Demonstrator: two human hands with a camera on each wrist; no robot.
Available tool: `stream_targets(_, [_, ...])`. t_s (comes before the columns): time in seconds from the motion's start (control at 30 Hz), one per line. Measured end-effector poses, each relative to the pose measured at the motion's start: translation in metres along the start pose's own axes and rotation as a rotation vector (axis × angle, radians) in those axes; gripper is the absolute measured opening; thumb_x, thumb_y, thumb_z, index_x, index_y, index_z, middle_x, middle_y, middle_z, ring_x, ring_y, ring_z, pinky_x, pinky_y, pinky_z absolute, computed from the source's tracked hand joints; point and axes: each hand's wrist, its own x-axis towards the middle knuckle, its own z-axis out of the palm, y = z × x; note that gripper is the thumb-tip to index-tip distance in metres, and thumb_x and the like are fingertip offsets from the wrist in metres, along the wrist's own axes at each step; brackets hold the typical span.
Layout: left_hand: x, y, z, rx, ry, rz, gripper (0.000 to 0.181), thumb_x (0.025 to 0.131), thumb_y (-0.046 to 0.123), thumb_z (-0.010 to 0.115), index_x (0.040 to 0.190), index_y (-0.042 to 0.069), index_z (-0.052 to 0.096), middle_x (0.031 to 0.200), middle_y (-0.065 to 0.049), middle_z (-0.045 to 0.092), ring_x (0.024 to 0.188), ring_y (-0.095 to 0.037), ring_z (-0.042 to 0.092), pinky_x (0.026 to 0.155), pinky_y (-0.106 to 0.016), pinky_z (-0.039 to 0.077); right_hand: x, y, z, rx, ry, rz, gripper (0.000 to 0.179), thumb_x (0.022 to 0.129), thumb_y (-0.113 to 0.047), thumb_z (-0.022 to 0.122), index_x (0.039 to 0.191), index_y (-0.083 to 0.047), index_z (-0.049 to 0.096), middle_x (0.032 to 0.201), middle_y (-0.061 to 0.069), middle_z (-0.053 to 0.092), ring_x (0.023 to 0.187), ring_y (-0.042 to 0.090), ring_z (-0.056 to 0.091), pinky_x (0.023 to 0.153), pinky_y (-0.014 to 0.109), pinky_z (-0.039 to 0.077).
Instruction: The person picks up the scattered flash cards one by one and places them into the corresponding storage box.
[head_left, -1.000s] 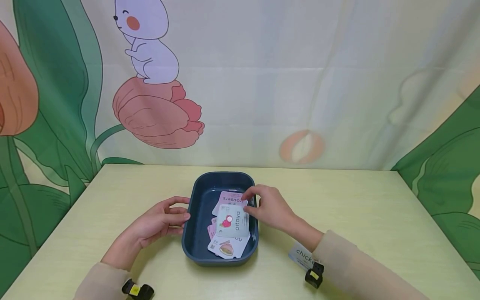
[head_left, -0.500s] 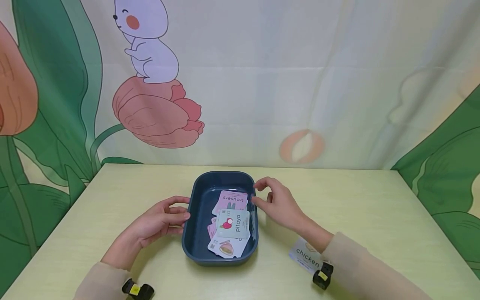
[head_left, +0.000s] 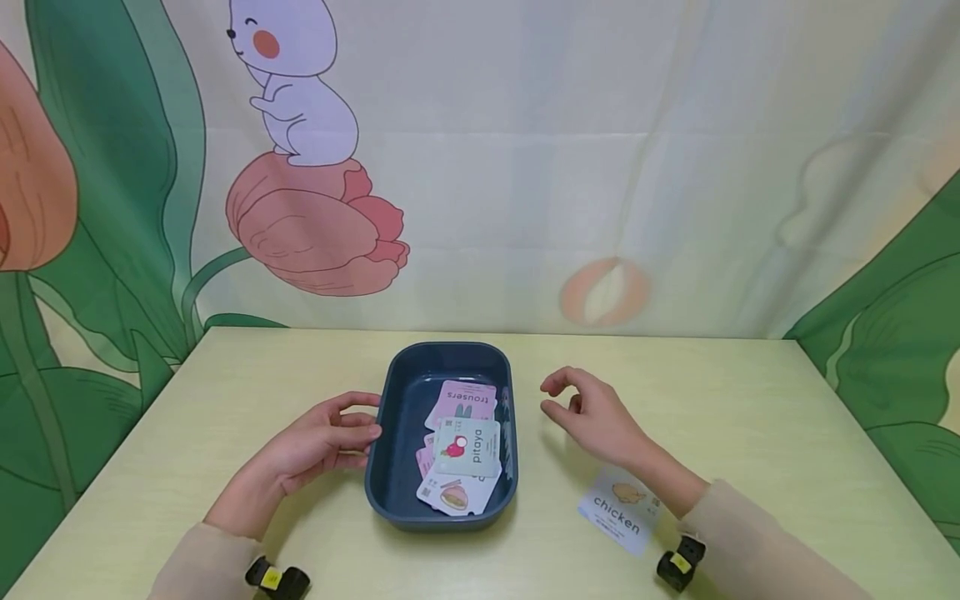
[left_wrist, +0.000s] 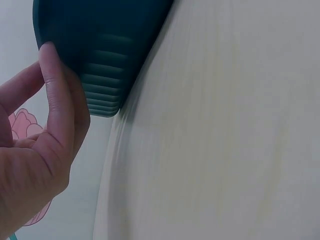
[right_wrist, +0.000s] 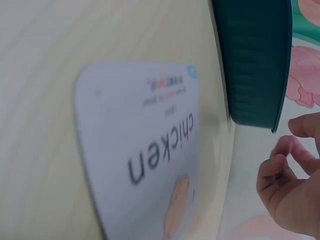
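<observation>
A dark blue tray (head_left: 378,487) stands on the table, with several picture cards lying overlapped inside it. On top lies a pale green "pitaya" card (head_left: 468,447), partly over a pink "trousers" card (head_left: 465,396) and a white card with a food picture (head_left: 455,496). My left hand (head_left: 322,440) touches the tray's left side with its fingertips, as the left wrist view also shows. To the right of the tray, my right hand (head_left: 596,415) hovers with loosely bent fingers and holds nothing. A "chicken" card (head_left: 618,512) lies flat on the table below the right wrist.
The pale wooden table (head_left: 750,417) extends to both sides of the tray. Behind its far edge hangs a cloth (head_left: 487,167) printed with flowers, leaves and a white animal. A small black camera (head_left: 680,564) is on my right wrist, another (head_left: 277,579) on my left.
My right hand has let go of the pitaya card, which now lies on the other cards, and has moved right, out of the tray. The chicken card is more exposed. My left hand stays put.
</observation>
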Motion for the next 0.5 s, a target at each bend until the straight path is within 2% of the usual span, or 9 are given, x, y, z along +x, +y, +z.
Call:
stream_targets(0.2, [0.001, -0.001, -0.001, 0.009, 0.000, -0.005, 0.059, 0.099, 0.008, 0.067, 0.148, -0.002, 0.035, 0.109, -0.013, 0.067, 0.085, -0.021, 0.068, 0.079, -0.034, 0.060, -0.012, 0.006, -0.012, -0.103, -0.054, 0.031, 0.028, 0.098, -0.016, 0.070, 0.122, -0.004, 0.064, 0.111, 0.012, 0.065, 0.068, 0.018, 0.051, 0.062, 0.028, 0.045])
stream_targets(0.5, [0.001, -0.001, -0.001, 0.009, 0.007, -0.009, 0.059, 0.099, 0.007, 0.067, 0.147, -0.003, 0.036, 0.109, -0.013, 0.067, 0.084, -0.021, 0.068, 0.079, -0.034, 0.061, -0.027, 0.010, -0.031, -0.158, -0.141, 0.114, 0.035, 0.095, -0.022, 0.074, 0.121, -0.002, 0.064, 0.106, 0.008, 0.063, 0.071, 0.018, 0.051, 0.066, 0.032, 0.045])
